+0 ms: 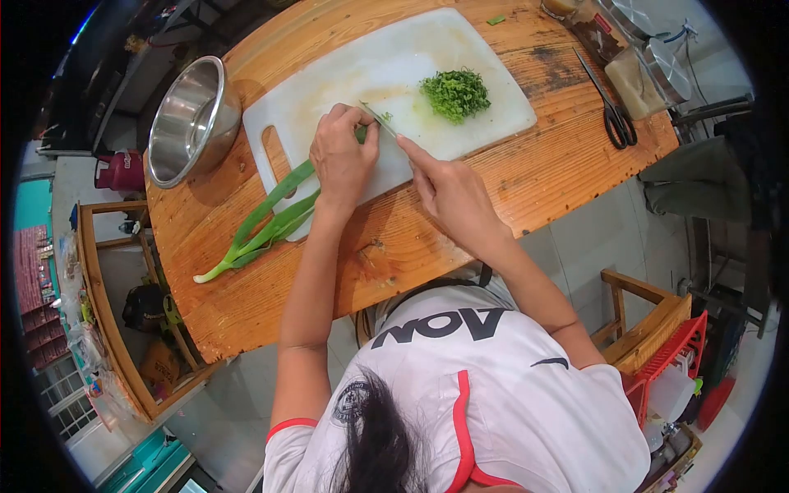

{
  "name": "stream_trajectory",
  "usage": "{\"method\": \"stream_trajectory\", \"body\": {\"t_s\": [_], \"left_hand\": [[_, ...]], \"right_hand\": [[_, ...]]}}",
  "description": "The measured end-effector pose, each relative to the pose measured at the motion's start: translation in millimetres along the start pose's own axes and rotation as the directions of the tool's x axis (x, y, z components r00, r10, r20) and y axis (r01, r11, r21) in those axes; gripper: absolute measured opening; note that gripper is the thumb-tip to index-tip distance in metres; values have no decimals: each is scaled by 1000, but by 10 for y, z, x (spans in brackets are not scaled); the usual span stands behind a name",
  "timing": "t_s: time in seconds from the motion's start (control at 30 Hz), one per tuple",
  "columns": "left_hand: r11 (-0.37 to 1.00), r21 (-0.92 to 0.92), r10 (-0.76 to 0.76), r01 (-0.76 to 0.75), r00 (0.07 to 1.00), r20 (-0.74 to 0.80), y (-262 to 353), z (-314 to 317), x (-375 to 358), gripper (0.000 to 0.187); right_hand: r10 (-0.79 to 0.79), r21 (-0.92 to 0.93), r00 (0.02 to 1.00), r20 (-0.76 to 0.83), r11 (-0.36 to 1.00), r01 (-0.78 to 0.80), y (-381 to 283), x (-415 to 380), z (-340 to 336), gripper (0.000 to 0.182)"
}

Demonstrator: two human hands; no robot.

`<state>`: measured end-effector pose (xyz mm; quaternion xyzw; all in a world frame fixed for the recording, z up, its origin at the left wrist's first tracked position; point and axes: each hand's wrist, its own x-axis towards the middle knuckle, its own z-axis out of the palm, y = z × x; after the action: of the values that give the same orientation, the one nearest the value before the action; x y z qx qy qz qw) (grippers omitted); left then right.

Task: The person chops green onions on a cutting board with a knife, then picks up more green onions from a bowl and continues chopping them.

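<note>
Left hand [341, 156] fingers clamp the green onion stalks [263, 226] against the white cutting board [362, 70]. Right hand [448, 193] fingers grip the knife [380, 120], blade just beside the left fingertips. Chopped greens [454, 94] lie nearby.

Left hand [341, 156] pins green onions [263, 226] on white cutting board [362, 74]; right hand [452, 193] holds knife [378, 119] (blade mostly hidden). Chopped greens [454, 94] piled nearby. Steel bowl [191, 119], scissors [610, 107] on wooden surface [526, 177].

bowl [191, 122]: shiny metal | cutting board [345, 74]: smooth white plastic | table [526, 172]: wood
</note>
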<state>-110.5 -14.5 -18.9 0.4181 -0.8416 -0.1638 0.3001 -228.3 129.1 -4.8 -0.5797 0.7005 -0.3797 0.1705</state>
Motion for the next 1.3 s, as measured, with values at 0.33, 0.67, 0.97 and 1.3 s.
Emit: {"method": "stream_trajectory", "body": {"t_s": [0.33, 0.67, 0.97, 1.3], "left_hand": [[997, 11, 71, -71, 996, -59, 41, 12, -41, 6], [993, 81, 86, -81, 995, -56, 77, -26, -54, 9], [1000, -3, -19, 19, 1000, -23, 47, -5, -44, 9], [999, 10, -30, 30, 999, -16, 31, -22, -21, 8]], "right_hand": [[136, 139, 988, 71, 980, -144, -62, -160, -352, 37], [35, 113, 999, -4, 993, -34, 11, 50, -48, 36], [159, 128, 986, 57, 978, -165, -31, -136, -353, 37], [2, -12, 1000, 14, 1000, -2, 1, 7, 2, 40]]}}
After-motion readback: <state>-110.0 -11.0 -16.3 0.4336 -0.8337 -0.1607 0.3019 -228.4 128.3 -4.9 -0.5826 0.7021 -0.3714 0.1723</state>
